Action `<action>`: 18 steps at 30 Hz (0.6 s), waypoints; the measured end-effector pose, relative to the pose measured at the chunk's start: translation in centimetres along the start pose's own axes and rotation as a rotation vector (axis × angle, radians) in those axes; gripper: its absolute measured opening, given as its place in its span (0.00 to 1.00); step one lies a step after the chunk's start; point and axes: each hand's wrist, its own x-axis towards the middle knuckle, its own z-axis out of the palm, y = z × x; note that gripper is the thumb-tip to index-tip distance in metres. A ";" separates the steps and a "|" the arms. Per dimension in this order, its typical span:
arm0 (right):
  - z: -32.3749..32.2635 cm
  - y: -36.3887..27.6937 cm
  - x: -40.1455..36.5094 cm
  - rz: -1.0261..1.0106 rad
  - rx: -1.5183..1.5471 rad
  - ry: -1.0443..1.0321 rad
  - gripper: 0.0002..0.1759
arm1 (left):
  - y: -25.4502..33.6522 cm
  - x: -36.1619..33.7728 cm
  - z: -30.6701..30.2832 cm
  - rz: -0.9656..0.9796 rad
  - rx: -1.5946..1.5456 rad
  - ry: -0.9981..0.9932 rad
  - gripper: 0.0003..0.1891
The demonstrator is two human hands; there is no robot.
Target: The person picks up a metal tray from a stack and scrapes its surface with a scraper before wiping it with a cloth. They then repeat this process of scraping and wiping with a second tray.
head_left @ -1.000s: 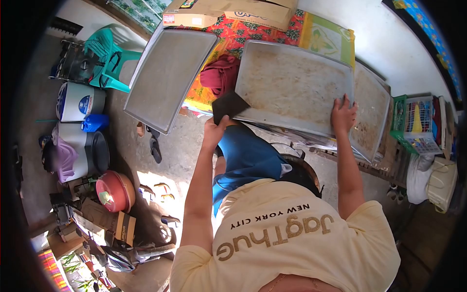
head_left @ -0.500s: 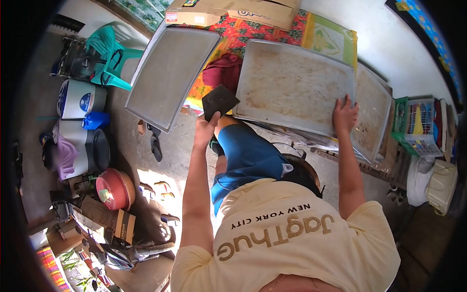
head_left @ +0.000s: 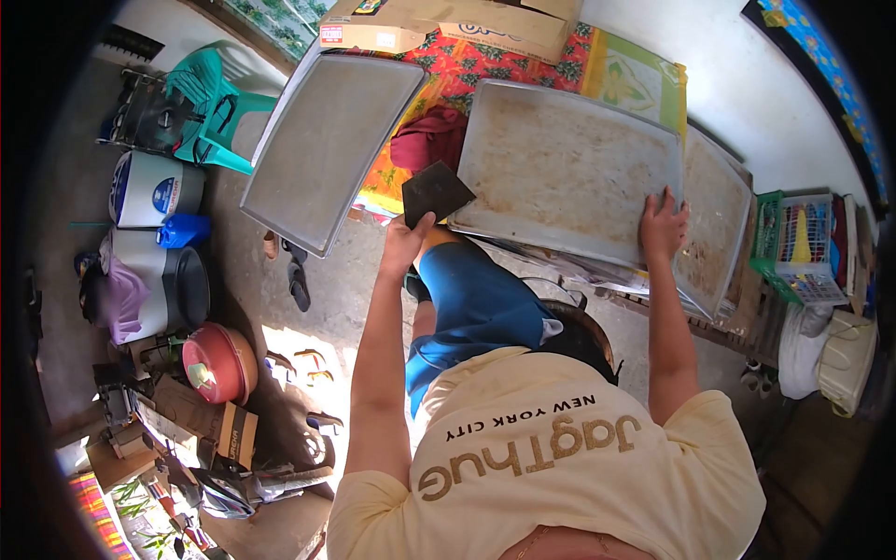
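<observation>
My left hand [head_left: 407, 241] is closed on the near end of a dark flat angular piece [head_left: 436, 194], which looks like a scraper. Its right corner reaches over the left edge of a large metal baking tray [head_left: 569, 173] with brown stains. On that tray's right edge lies my right hand [head_left: 664, 224], fingers spread. A second stained tray [head_left: 714, 224] shows partly beneath it, at the right. To the left, a cleaner-looking grey tray [head_left: 334, 149] rests partly on the table. Behind the dark piece is a crumpled maroon cloth [head_left: 431, 138].
Cardboard boxes [head_left: 448, 23] sit at the back of the table with its red patterned cover [head_left: 476, 58]. A green plastic chair [head_left: 219, 112] stands left. Plastic baskets [head_left: 798, 245] are at the right. A red basin [head_left: 213, 362] and slippers [head_left: 298, 280] are on the floor.
My left hand has moved slightly right with the dark piece, whose corner now overlaps the stained tray's left edge. My right hand stays on the tray's right edge.
</observation>
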 end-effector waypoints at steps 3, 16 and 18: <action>0.1 0.2 0.0 -0.010 -0.008 0.014 0.30 | 0.4 -0.4 0.2 -0.066 0.038 -0.006 0.11; 0.1 0.0 -0.1 -0.023 0.020 0.032 0.30 | 1.6 -0.4 2.7 0.066 -0.064 -0.013 0.10; 0.0 0.1 -0.1 -0.021 0.020 0.031 0.30 | 1.6 -0.3 2.9 0.017 -0.042 -0.047 0.11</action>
